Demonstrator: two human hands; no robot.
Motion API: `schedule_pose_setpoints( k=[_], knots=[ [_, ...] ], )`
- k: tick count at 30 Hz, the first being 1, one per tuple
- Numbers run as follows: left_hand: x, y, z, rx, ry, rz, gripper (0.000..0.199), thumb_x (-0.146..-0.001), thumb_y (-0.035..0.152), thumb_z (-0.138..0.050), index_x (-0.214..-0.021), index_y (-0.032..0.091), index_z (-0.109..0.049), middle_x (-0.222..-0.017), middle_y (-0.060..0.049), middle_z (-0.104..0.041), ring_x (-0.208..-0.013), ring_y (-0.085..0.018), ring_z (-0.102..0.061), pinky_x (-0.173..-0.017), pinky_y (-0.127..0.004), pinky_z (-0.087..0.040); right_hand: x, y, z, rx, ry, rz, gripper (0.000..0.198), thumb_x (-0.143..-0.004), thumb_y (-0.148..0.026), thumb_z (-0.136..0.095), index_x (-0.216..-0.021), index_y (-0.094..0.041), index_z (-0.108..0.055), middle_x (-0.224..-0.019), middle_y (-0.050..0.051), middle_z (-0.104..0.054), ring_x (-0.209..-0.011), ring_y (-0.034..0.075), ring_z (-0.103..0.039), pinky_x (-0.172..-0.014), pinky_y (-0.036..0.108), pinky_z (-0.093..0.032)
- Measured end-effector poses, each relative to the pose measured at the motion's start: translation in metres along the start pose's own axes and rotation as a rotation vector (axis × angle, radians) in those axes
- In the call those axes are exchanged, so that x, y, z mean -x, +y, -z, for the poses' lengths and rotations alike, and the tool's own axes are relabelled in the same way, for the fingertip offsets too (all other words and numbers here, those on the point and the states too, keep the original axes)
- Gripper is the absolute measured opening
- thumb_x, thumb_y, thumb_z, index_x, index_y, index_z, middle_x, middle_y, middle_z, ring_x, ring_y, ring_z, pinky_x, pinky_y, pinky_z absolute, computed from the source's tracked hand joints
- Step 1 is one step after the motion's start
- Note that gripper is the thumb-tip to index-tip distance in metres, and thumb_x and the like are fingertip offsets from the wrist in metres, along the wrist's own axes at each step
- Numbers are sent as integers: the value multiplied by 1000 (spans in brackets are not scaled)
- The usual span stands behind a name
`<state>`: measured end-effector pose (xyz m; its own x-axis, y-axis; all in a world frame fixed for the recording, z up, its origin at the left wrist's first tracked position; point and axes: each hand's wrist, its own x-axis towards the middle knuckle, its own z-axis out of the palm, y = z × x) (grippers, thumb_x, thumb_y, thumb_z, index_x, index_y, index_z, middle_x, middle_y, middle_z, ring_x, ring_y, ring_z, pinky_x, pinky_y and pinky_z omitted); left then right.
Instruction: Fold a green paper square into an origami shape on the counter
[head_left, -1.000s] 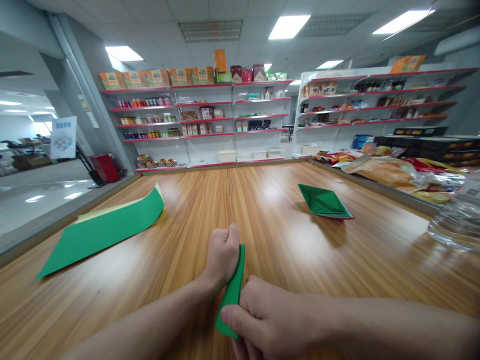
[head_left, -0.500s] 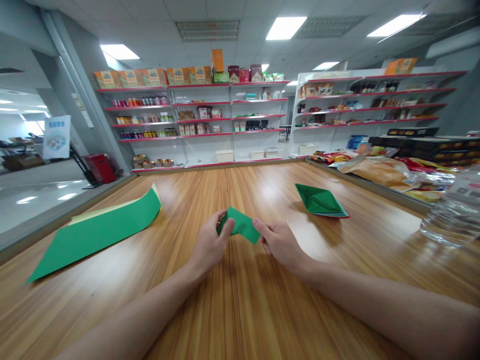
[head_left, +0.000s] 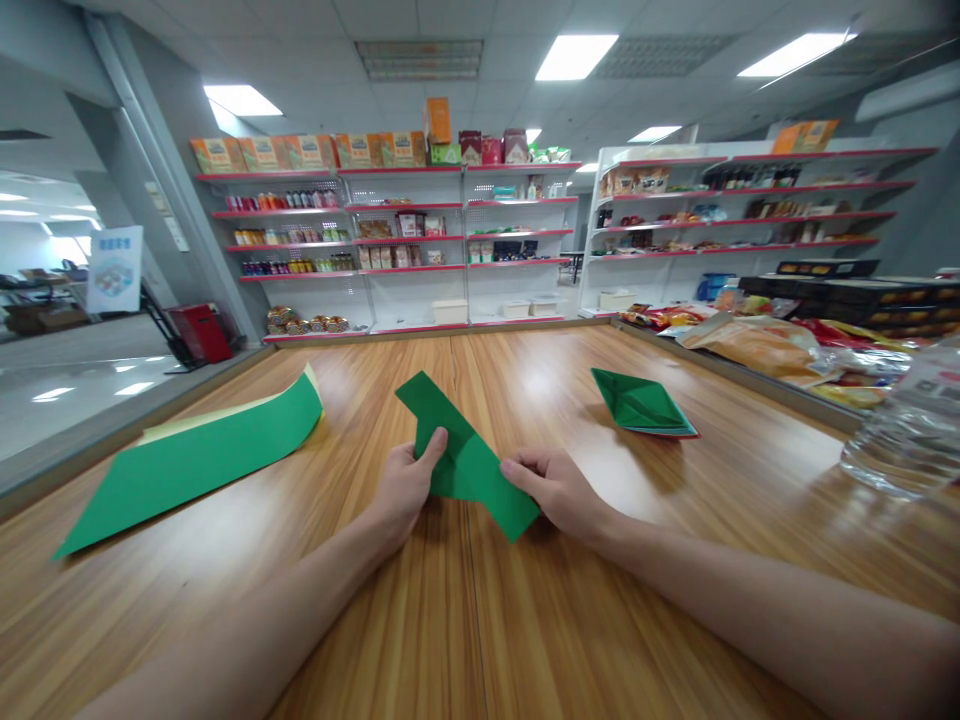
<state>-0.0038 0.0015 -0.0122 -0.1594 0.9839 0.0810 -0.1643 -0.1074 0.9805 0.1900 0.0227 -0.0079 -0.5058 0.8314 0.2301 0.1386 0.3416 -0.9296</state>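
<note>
Between my two hands is a folded piece of green paper (head_left: 469,455), held up over the table and slanting down to the right. My left hand (head_left: 405,485) pinches its left side, thumb on top and fingers hidden underneath. On the right edge, my right hand (head_left: 559,490) grips the paper between thumb and bent fingers. Farther right lies a stack of folded green paper (head_left: 641,400) with light and red edges showing below. To the left rests a long green sheet (head_left: 195,460), its far end curling up, with yellow paper beneath it.
A clear plastic bottle (head_left: 900,430) stands at the right of the wooden table (head_left: 360,620). Past the table's raised right edge are snack packets (head_left: 757,345) and black boxes (head_left: 847,295). Stocked shelves (head_left: 405,240) line the back.
The green paper has opened out from a small folded rectangle into a longer, stepped shape. My left hand has shifted slightly left and down; my right hand still grips the right side.
</note>
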Motion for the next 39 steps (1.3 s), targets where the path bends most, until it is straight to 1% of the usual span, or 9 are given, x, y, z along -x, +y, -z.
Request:
schedule_pose_setpoints(
  k=[3, 10, 14, 18, 21, 23, 25, 33, 39],
  knots=[
    [-1, 3, 1, 138, 0, 115, 46, -65, 55, -71, -68, 10, -64, -61, -6, -67, -54, -16, -61, -57, -28, -51, 4, -3, 0, -12, -140, 44, 36, -86, -46, -52, -69, -13, -54, -60, -3, -42, -53, 8, -39, -46, 20, -29],
    [5, 5, 1, 69, -58, 157, 56, -67, 67, -61, -51, 14, -53, -43, 1, -53, -37, -10, -46, -38, -22, -38, 20, -20, -8, 99, -372, 163, 27, -86, -36, -50, -69, -15, -49, -59, -4, -43, -53, 8, -39, -47, 20, -29],
    [7, 3, -5, -163, -80, 60, 57, -74, 67, -52, -59, 13, -58, -51, -2, -59, -43, -14, -52, -42, -24, -41, 22, -24, -15, 234, -222, 211, 28, -88, -33, -45, -67, -15, -48, -59, -3, -42, -53, 9, -38, -48, 22, -28],
    [9, 0, -10, -502, 132, -267, 49, -77, 53, -60, -103, 12, -61, -91, -10, -68, -81, -24, -64, -68, -32, -50, 20, -25, -18, 471, 65, 243, 31, -89, -27, -43, -59, -18, -39, -53, -4, -40, -48, 10, -38, -47, 24, -30],
    [16, -1, -14, -569, 57, -377, 50, -83, 42, -58, -126, 17, -50, -122, -13, -59, -112, -27, -55, -92, -39, -43, 19, -27, -17, 527, 153, 367, 20, -86, -22, -46, -67, -17, -49, -86, 9, -58, -80, 18, -58, -68, 30, -46],
    [23, 0, -19, -493, -80, -362, 50, -87, 39, -53, -132, 18, -46, -131, -12, -53, -121, -26, -49, -99, -40, -39, 20, -28, -17, 529, 145, 468, 11, -83, -20, -49, -75, -15, -55, -115, 16, -53, -112, 25, -50, -90, 36, -44],
    [29, 4, -24, -391, -185, -339, 49, -89, 37, -50, -134, 18, -43, -136, -11, -50, -124, -25, -47, -103, -38, -36, 21, -30, -17, 522, 99, 525, 8, -83, -19, -50, -82, -15, -58, -122, 17, -51, -123, 26, -43, -100, 39, -39],
    [38, 21, -31, -76, -328, -204, 44, -87, 33, -56, -127, 14, -49, -117, -10, -64, -109, -24, -59, -90, -31, -47, 23, -36, -17, 405, 11, 530, 17, -84, -21, -54, -99, -15, -58, -129, 15, -51, -127, 24, -41, -106, 40, -36],
    [32, 16, -25, -16, -321, -156, 34, -84, 31, -62, -114, 16, -59, -116, -10, -65, -109, -25, -60, -91, -31, -46, 22, -28, -20, 116, 38, 286, 13, -84, -27, -59, -92, -18, -54, -122, 11, -54, -111, 23, -55, -90, 39, -50]
  ],
)
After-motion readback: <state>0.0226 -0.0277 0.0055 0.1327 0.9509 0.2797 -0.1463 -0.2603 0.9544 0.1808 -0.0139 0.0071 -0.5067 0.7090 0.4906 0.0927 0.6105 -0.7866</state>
